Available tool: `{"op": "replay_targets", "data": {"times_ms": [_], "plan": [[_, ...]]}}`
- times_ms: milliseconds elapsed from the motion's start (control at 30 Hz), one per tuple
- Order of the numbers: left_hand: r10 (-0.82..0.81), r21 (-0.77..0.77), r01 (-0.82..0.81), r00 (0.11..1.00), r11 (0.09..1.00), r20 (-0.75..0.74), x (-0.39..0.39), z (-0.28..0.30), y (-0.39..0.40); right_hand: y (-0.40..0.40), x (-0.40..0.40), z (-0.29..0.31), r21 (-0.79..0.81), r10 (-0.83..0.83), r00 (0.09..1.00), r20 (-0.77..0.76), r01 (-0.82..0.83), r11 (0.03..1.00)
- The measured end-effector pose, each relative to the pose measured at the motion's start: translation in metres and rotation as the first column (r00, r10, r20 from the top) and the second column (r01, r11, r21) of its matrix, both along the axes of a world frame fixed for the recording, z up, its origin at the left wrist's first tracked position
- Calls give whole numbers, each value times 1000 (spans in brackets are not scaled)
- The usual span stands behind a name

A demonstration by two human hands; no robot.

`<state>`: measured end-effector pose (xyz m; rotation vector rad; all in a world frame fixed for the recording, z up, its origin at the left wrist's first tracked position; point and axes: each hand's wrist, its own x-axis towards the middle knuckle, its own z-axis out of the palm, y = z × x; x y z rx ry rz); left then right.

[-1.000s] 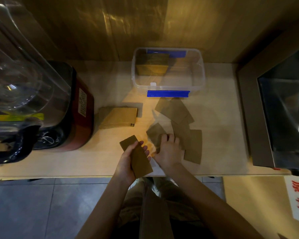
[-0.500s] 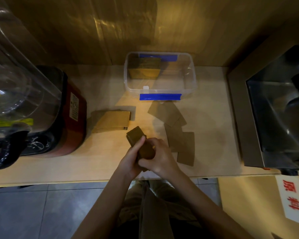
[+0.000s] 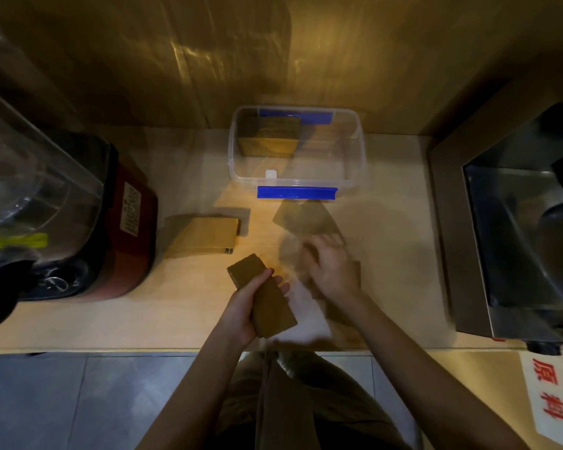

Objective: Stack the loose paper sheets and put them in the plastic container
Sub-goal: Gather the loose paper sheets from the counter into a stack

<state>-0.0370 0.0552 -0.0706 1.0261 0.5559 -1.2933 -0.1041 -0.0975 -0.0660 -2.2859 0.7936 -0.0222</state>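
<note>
1. Half a second ago both hands met on the brown stack; now the right hand [image 3: 330, 269] has left it and lies palm down over the loose paper sheets [image 3: 306, 219] on the counter [image 3: 192, 306].
2. Motion blur smears that hand, so I cannot tell whether its fingers pinch a sheet.
3. Left hand [image 3: 246, 306] has its fingers wrapped around the stack [image 3: 267, 300], tilted above the counter's near edge.
4. Plastic container [image 3: 358, 151] stands at the back wall with a brown bundle [image 3: 268, 138] inside.
5. Another bundle [image 3: 202, 237] lies beside the blender [image 3: 46, 203], which is cut off at the left.
</note>
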Motion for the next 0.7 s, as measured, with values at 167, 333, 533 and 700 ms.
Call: {"op": "replay_targets", "data": {"times_ms": [167,333,533,700], "plan": [[53,24,-53,998,998,-20,0,-1,2,-29,20,-36,-168,62,959,-278,-112,979],[63,83,-62,998,995,-12,-1,0,2,-37,21,-46,-148,78,964,-253,-118,982],[42,96,-41,999,995,-9,-4,-2,0,-34,2,-35,-73,-72,991,-113,64,995],[10,111,-8,1000,994,-18,-5,-5,-6,-8,-32,-34,-45,-309,948,-80,306,951]]}}
